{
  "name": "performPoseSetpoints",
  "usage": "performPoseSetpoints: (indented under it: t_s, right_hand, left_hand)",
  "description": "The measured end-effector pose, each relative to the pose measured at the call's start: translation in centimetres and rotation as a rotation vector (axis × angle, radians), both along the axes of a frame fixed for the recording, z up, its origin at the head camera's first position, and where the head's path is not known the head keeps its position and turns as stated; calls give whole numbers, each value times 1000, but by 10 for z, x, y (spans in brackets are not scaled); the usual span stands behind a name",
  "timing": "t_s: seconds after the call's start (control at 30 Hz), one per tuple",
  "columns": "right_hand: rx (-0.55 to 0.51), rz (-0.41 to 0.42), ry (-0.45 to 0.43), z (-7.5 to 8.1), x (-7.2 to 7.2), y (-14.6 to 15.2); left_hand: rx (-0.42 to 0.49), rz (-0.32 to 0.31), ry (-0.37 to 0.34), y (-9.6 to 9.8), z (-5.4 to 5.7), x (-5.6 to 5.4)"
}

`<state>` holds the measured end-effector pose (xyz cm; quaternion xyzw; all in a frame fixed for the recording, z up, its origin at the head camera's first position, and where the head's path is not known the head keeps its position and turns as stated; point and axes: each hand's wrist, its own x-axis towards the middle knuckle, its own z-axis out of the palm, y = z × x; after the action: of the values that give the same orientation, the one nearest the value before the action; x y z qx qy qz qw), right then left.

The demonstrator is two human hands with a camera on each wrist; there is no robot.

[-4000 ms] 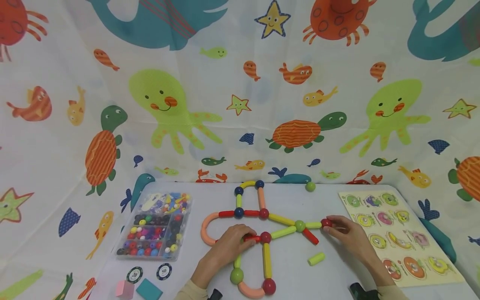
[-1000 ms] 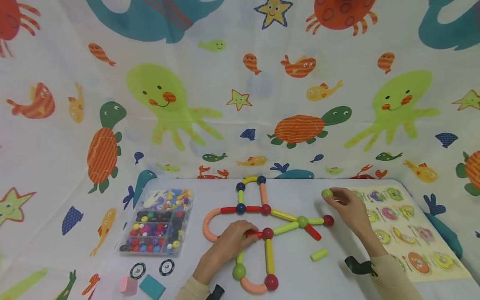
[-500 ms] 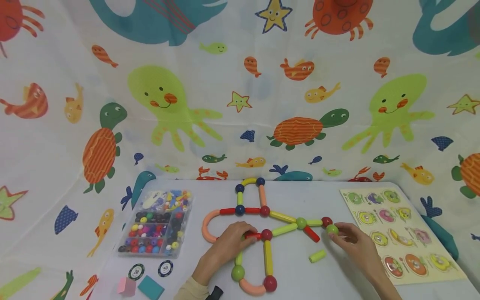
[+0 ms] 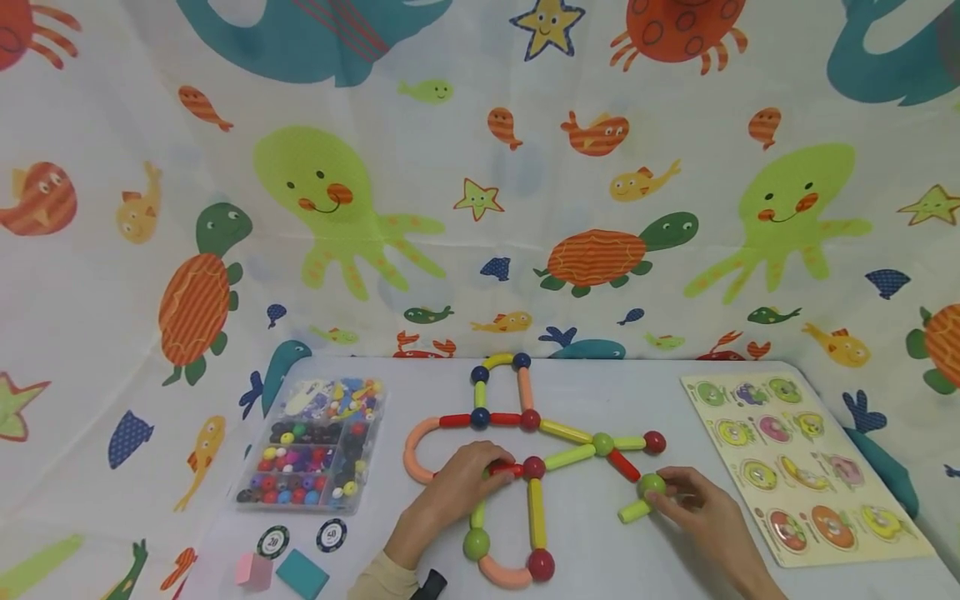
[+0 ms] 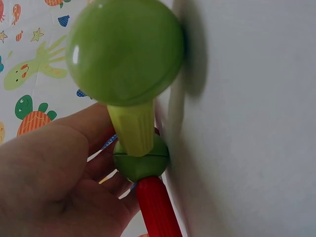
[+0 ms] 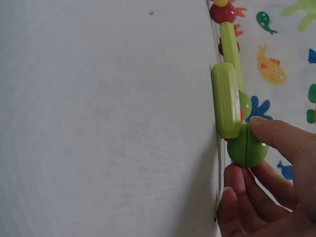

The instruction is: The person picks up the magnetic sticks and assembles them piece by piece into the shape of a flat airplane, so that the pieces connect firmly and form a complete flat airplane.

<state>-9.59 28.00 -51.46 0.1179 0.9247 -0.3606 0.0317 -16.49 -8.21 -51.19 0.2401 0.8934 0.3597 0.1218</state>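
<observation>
A figure of coloured toy rods and balls lies on the white table. My left hand (image 4: 461, 487) pinches a red rod (image 4: 510, 471) beside a red ball (image 4: 534, 467). In the left wrist view its palm and fingers lie about a green ball (image 5: 140, 160), and another green ball (image 5: 126, 52) looms close. My right hand (image 4: 697, 504) pinches a green ball (image 4: 651, 485) between thumb and fingers. That ball sits at the free end of a slanting red rod (image 4: 624, 465), with a short light green rod (image 4: 634, 511) against it. A red ball (image 4: 655, 442) ends the branch above.
On the left stands a divided box (image 4: 300, 508) of small beads. Two round chips (image 4: 332, 535), a pink block (image 4: 253, 572) and a teal block (image 4: 302, 573) lie in front of it. A board with food pictures (image 4: 810, 467) lies at the right. A printed cloth (image 4: 480, 250) hangs behind.
My right hand let go of the red ball, took the green ball from the table's back and brought it forward to the slanting red rod and short green rod. The left hand stayed put.
</observation>
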Motion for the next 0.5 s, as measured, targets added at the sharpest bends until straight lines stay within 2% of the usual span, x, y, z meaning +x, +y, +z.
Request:
performPoseSetpoints:
  t_s: [0.27,0.5]
  right_hand:
    - [8,-8,-34,-3,1,-1]
    - [19,-12,-7,-1,-2,-3]
  left_hand:
    - [3,-1,-8,0,0,3]
    - [3,2,23,0,1,1]
